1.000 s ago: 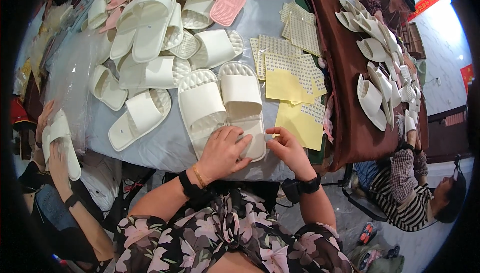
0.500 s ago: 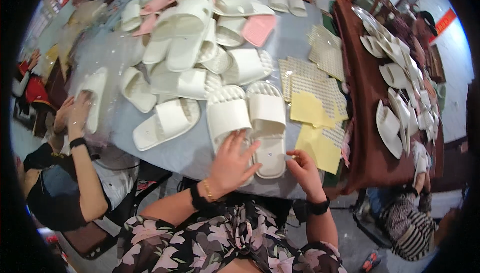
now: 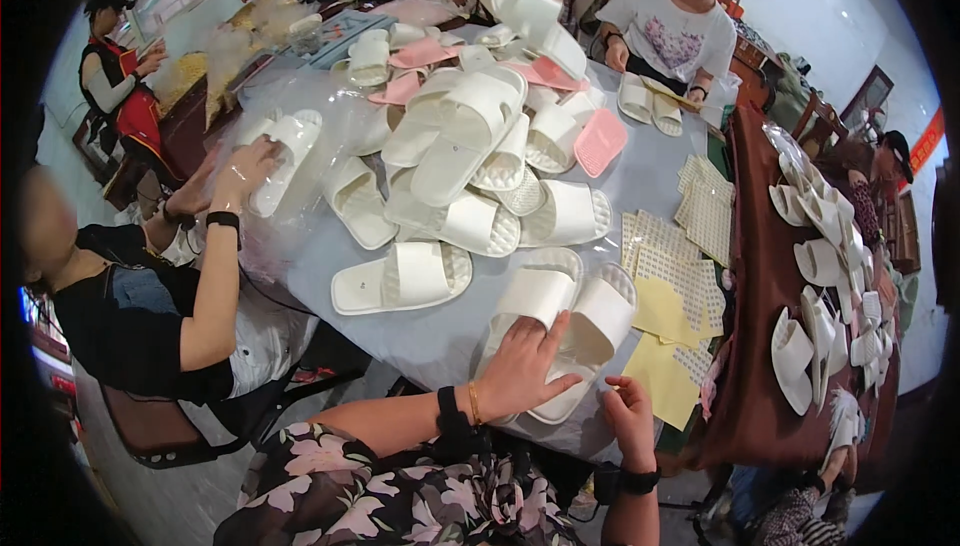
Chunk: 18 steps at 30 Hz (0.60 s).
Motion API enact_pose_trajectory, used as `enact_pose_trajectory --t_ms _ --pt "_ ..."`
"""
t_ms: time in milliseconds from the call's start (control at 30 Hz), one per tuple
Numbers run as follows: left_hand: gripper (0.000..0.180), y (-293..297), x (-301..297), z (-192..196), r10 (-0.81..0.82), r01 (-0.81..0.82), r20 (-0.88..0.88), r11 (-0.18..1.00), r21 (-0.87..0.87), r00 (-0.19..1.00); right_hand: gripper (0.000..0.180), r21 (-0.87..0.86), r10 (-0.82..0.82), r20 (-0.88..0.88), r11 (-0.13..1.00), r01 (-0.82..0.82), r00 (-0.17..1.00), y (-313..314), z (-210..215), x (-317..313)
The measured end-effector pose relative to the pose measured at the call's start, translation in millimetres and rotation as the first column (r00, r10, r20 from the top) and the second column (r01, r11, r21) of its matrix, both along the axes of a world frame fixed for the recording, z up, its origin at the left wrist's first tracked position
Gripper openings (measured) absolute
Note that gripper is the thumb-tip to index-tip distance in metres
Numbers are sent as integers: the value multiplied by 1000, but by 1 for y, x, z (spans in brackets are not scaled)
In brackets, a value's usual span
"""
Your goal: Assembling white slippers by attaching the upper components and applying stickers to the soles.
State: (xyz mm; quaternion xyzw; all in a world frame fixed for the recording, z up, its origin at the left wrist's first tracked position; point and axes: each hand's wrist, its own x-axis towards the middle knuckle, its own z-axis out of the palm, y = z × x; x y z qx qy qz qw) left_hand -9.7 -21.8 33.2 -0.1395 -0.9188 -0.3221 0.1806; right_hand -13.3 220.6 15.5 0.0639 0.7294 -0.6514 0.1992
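Two white slippers lie side by side at the table's near edge, toes pointing away from me. My left hand (image 3: 522, 366) rests on the left slipper (image 3: 540, 288), its fingers stretched flat on the footbed just below the strap and its thumb reaching over the right slipper (image 3: 607, 314). My left hand covers much of the left slipper's heel part. Just right of the right slipper's heel, apart from it, my right hand (image 3: 630, 414) has its fingers curled in, thumb and forefinger close together. Anything between those fingertips is too small to make out.
A heap of white slippers (image 3: 470, 136) with some pink ones fills the table's middle. Yellow sheets (image 3: 660, 381) and sticker sheets (image 3: 680, 266) lie to the right. More slippers sit on a brown cloth (image 3: 750, 346). Co-workers sit left and across; one handles a slipper (image 3: 287, 163) among clear plastic.
The view has tilted up, showing more of the room. The slippers' heels now sit closer together, the right one slanted. My right hand's fingers have curled in more.
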Motion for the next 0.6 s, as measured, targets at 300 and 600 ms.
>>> enact_pose_trajectory --t_ms 300,600 --pt "66 3 -13 -13 -81 87 81 994 -70 993 23 79 87 -51 993 -83 995 1 -3 1" --pt "72 13 -26 -27 -3 22 198 995 -97 980 21 42 54 -4 998 -54 999 -2 1 1"
